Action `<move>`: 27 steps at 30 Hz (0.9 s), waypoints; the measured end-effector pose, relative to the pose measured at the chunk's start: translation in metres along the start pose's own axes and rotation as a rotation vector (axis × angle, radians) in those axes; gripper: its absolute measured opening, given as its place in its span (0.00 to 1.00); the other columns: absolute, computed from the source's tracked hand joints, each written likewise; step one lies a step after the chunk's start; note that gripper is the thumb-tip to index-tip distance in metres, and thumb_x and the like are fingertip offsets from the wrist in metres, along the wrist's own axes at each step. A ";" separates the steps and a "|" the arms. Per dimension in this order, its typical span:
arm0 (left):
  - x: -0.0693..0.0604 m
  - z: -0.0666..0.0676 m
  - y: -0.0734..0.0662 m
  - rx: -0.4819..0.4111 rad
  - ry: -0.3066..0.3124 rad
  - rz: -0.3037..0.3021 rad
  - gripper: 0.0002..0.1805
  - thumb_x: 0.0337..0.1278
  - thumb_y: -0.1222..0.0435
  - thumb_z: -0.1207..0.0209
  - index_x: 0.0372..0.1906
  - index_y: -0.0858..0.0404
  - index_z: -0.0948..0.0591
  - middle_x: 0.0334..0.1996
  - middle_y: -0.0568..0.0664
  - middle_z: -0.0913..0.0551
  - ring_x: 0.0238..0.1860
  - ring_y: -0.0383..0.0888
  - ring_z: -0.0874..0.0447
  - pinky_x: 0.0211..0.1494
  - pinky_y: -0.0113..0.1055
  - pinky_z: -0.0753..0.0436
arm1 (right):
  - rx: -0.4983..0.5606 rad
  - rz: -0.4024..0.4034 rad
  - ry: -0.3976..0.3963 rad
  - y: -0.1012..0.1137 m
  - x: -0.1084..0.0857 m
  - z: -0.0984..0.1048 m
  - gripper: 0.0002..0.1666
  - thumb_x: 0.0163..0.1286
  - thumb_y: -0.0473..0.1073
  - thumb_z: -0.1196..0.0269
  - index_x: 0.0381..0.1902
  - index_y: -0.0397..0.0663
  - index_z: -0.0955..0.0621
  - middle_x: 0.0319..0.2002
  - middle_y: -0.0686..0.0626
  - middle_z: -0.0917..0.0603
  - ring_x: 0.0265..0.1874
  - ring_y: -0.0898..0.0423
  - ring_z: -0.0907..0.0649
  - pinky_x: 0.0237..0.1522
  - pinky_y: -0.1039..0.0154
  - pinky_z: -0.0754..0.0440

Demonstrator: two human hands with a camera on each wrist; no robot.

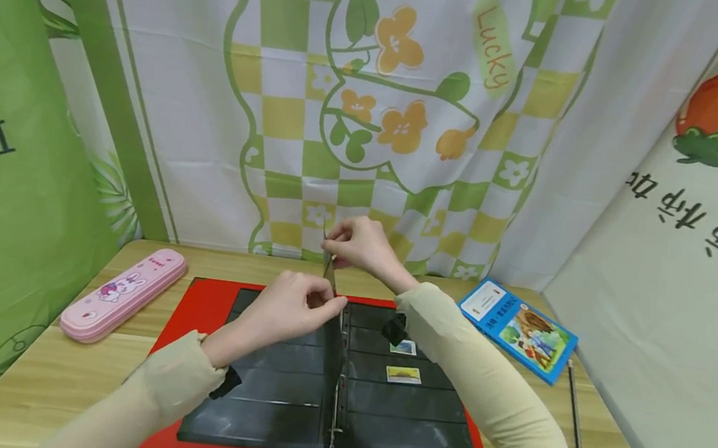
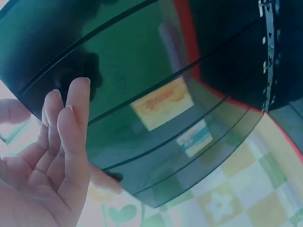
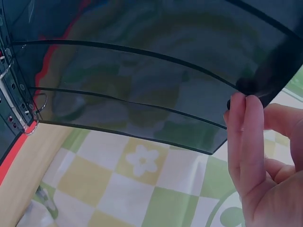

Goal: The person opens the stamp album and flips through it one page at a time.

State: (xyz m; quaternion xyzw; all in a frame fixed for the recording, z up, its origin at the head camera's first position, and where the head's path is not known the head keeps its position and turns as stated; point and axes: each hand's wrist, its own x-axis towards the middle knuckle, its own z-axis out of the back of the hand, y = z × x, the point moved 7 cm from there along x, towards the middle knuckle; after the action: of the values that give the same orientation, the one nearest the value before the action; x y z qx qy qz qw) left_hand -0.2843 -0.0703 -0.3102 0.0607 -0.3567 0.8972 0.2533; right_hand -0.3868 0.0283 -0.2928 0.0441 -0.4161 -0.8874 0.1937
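Observation:
A stamp album point(image 1: 174, 321) with a red cover and black pocket pages lies open on the table. One black page point(image 2: 137, 61) stands raised from the ring spine point(image 1: 335, 411). My right hand point(image 1: 363, 245) pinches this page near its far outer corner. Closer to me, my left hand point(image 1: 291, 304) holds the page's outer edge, fingers on one face, thumb at the other side. An orange-yellow stamp point(image 2: 163, 104) and a blue stamp point(image 2: 195, 138) show on that face. On the right-hand page lie a yellow stamp point(image 1: 404, 375) and a bluish stamp point(image 1: 405, 347), partly covered by my sleeve.
A pink pencil case point(image 1: 122, 294) lies left of the album. To the right are a blue book point(image 1: 519, 330) and a thin dark pencil point(image 1: 575, 407). A patterned curtain point(image 1: 293, 100) hangs behind the wooden table point(image 1: 21, 378).

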 end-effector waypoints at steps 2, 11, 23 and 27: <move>-0.004 0.004 -0.001 -0.005 0.002 0.007 0.16 0.63 0.62 0.45 0.17 0.54 0.22 0.12 0.40 0.28 0.14 0.35 0.35 0.24 0.28 0.33 | 0.018 0.007 0.015 0.000 -0.001 -0.002 0.10 0.68 0.44 0.34 0.40 0.42 0.14 0.36 0.42 0.10 0.24 0.56 0.11 0.30 0.64 0.12; -0.031 0.027 0.022 0.066 -0.064 0.093 0.15 0.55 0.70 0.49 0.16 0.54 0.23 0.11 0.41 0.32 0.13 0.35 0.39 0.21 0.28 0.37 | -0.064 0.087 0.032 -0.013 -0.015 0.004 0.16 0.73 0.52 0.40 0.44 0.47 0.14 0.38 0.45 0.10 0.27 0.58 0.11 0.34 0.63 0.12; -0.088 0.045 0.088 0.015 -0.019 0.230 0.11 0.60 0.70 0.44 0.25 0.56 0.18 0.14 0.43 0.24 0.14 0.36 0.28 0.24 0.28 0.28 | -0.201 0.106 0.012 -0.100 -0.047 0.006 0.18 0.75 0.48 0.42 0.51 0.41 0.16 0.42 0.43 0.11 0.30 0.54 0.12 0.31 0.64 0.16; -0.106 0.042 0.111 0.015 0.036 0.267 0.08 0.63 0.66 0.41 0.27 0.57 0.19 0.16 0.43 0.23 0.15 0.34 0.29 0.26 0.28 0.28 | -0.214 0.038 0.010 -0.134 -0.060 0.005 0.18 0.74 0.47 0.41 0.51 0.40 0.16 0.41 0.40 0.11 0.27 0.56 0.13 0.30 0.64 0.17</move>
State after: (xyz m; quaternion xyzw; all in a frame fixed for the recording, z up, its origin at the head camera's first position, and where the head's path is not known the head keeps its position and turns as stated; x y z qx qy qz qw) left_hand -0.2515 -0.2103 -0.3777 -0.0013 -0.3503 0.9265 0.1376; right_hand -0.3737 0.1328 -0.3956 0.0198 -0.3187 -0.9227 0.2161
